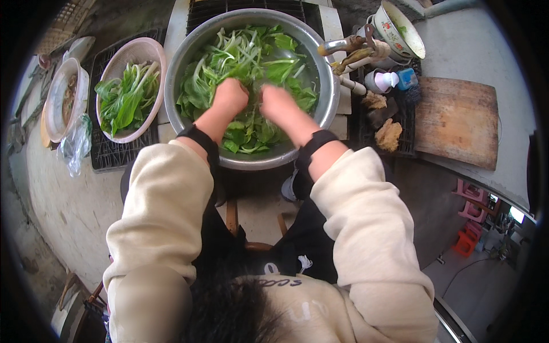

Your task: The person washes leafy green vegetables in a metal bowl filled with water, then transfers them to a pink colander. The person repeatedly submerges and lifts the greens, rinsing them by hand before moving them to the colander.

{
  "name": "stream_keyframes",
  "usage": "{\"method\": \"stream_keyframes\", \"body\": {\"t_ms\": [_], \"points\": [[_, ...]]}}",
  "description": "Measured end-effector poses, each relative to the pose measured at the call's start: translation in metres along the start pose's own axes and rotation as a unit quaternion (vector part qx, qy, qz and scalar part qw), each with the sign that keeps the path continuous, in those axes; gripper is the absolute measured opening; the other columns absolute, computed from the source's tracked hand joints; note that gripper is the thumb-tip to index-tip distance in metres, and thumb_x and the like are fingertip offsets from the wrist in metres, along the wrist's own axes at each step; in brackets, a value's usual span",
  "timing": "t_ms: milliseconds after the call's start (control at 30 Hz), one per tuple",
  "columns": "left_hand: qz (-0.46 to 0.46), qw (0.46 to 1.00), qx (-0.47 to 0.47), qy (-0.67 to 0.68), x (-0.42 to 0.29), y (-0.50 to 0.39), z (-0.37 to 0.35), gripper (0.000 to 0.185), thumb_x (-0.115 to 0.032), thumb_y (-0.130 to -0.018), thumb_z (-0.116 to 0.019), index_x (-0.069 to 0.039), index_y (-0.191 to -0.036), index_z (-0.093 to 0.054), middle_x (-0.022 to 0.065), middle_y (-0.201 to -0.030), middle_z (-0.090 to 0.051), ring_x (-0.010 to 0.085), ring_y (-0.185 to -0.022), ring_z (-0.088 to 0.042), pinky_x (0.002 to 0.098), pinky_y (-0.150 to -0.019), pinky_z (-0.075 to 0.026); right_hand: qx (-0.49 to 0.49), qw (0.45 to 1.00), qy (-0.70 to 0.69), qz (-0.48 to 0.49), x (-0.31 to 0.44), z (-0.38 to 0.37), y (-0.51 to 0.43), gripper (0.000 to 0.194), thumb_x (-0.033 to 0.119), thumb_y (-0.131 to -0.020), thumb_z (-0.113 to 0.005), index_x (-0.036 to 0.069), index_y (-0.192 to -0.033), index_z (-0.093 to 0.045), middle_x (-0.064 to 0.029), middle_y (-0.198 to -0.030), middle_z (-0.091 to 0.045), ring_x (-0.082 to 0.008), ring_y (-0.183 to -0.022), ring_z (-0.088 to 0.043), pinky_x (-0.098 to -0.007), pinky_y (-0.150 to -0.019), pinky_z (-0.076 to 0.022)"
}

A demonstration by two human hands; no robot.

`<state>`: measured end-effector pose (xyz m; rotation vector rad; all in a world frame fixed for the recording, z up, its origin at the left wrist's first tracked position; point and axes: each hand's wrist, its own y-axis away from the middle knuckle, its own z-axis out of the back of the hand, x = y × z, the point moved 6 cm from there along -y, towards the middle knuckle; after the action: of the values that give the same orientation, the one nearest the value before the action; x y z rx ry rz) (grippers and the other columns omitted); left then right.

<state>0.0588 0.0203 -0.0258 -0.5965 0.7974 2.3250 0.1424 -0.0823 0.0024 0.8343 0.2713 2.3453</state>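
A large round metal basin (331,92) holds water and many leafy greens (236,53) with pale stalks. Over the middle of it, my left hand (230,95) is curled among the leaves, its fingertips hidden. Close by on the right, my right hand (274,99) is blurred and also bent down at the greens; whether it grips any cannot be told. The two hands are apart. Left of the basin, a pink plastic colander (161,53) holds more leafy greens (128,96). Dark bands circle both my wrists.
At the far left stands a pale bowl (50,103) beside a clear plastic bag (76,145). Taps (343,45) reach over the basin's right rim. Further right are a floral enamel bowl (388,32), a blue sponge (407,79), a brown scrubber (388,135) and a wooden cutting board (456,122).
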Motion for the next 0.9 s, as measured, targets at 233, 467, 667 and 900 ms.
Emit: {"method": "stream_keyframes", "body": {"t_ms": [233,467,667,900], "points": [[-0.023,0.983,0.123,0.136,-0.010,0.000,-0.016,0.040,-0.032,-0.074,-0.074,0.001,-0.096,-0.067,0.0161,-0.089,-0.069,0.0275,-0.083,-0.066,0.0356,-0.078,-0.051,-0.027,0.996,0.079,-0.002,-0.018,0.056,-0.008,0.017,0.006,-0.079,-0.058,0.009,-0.089,-0.070,-0.0172,-0.092,-0.068,-0.0334,-0.089,-0.066,-0.0423,-0.082,-0.0513],[0.009,0.978,0.159,-0.135,-0.007,0.013,-0.017,0.028,-0.014,-0.072,-0.064,0.000,-0.097,-0.068,0.0206,-0.095,-0.068,0.0366,-0.090,-0.066,0.0414,-0.078,-0.052,0.154,0.969,0.184,-0.052,-0.034,0.002,-0.005,0.030,0.010,-0.082,-0.056,0.002,-0.110,-0.063,-0.0196,-0.111,-0.065,-0.0348,-0.105,-0.062,-0.0403,-0.089,-0.0503],[0.000,0.963,0.234,-0.134,-0.001,0.019,-0.018,0.026,-0.012,-0.070,-0.066,-0.001,-0.094,-0.067,0.0182,-0.090,-0.068,0.0303,-0.080,-0.067,0.0399,-0.070,-0.052,0.180,0.977,0.109,-0.013,-0.016,-0.001,-0.003,0.036,0.009,-0.073,-0.067,0.001,-0.107,-0.061,-0.0228,-0.107,-0.065,-0.0347,-0.102,-0.063,-0.0412,-0.084,-0.0510],[0.012,0.973,0.139,0.183,-0.026,-0.007,0.034,0.033,0.001,-0.074,-0.054,-0.008,-0.104,-0.066,0.0076,-0.078,-0.064,0.0145,-0.053,-0.056,0.0276,-0.044,-0.042,-0.038,0.993,-0.094,0.057,0.003,0.078,-0.010,0.028,0.015,-0.086,-0.059,0.005,-0.112,-0.055,-0.0175,-0.106,-0.063,-0.0319,-0.099,-0.061,-0.0397,-0.086,-0.0478]]}}
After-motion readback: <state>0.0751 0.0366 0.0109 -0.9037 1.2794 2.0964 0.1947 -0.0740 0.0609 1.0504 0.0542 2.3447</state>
